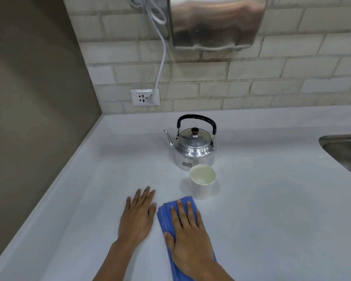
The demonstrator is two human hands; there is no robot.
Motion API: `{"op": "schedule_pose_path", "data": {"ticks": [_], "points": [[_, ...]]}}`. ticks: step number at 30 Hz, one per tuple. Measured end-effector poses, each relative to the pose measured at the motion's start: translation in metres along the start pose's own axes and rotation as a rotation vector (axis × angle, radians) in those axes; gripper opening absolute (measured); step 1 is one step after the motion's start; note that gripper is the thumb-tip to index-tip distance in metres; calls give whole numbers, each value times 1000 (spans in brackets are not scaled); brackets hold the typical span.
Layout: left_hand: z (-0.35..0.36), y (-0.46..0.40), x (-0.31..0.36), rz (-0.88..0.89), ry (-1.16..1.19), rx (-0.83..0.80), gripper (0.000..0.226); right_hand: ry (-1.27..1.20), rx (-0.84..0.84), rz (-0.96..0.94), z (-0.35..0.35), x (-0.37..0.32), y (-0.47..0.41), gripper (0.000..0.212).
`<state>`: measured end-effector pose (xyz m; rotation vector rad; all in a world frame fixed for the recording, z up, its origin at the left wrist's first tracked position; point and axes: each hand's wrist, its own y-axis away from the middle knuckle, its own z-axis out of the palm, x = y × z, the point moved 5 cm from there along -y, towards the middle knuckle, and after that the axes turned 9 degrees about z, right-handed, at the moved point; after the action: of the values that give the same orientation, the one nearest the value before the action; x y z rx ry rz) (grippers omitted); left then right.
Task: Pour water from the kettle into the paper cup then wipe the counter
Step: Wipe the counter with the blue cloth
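Flat and open, the right hand (pixel 187 238) presses a folded blue cloth (pixel 170 216) onto the white counter (pixel 272 199). Beside it the left hand (pixel 137 216) lies flat, holding nothing. Behind the cloth stands 1 paper cup (pixel 202 181), touching or just before the steel kettle (pixel 194 145).

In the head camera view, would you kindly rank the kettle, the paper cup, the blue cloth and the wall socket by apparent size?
1. blue cloth, nearest the camera and partly covered
2. kettle
3. paper cup
4. wall socket, farthest away, so unsure against the cup
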<state>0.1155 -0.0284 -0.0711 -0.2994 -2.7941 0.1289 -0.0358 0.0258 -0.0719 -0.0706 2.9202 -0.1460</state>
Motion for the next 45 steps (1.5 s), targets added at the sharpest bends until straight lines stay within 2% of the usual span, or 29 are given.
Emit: {"op": "schedule_pose_path", "data": {"ticks": [3,8,11,16,19,22,25,28,33,37,40,45], "points": [[0,1,2,-14,-28,-4,82,42,-14,2,0,7,-1,59],[1,0,3,-8,-48,-16,82,19,-34,-43,1,-8,9,60],[1,1,1,-5,-59,-12,80,45,-58,-85,-3,17,23,59],[2,1,2,-4,-67,-11,80,64,-44,17,-7,35,14,56],[1,1,2,-7,-61,-10,80,63,-24,-37,-7,29,29,57],[0,1,2,-9,-62,2,80,67,-30,-60,-13,55,39,50],[0,2,3,-13,-55,12,80,70,-82,39,-15,73,29,57],[1,2,3,-13,-62,2,81,59,-65,70,-12,57,24,63],[1,1,2,-13,-58,17,80,-6,69,-82,-17,66,45,50],[1,2,3,-17,-66,12,80,43,33,31,-27,110,35,48],[0,2,3,-22,-65,9,80,60,-34,127,-23,103,24,57],[0,1,2,-23,-46,18,80,17,55,-23,-20,99,44,50]]}}
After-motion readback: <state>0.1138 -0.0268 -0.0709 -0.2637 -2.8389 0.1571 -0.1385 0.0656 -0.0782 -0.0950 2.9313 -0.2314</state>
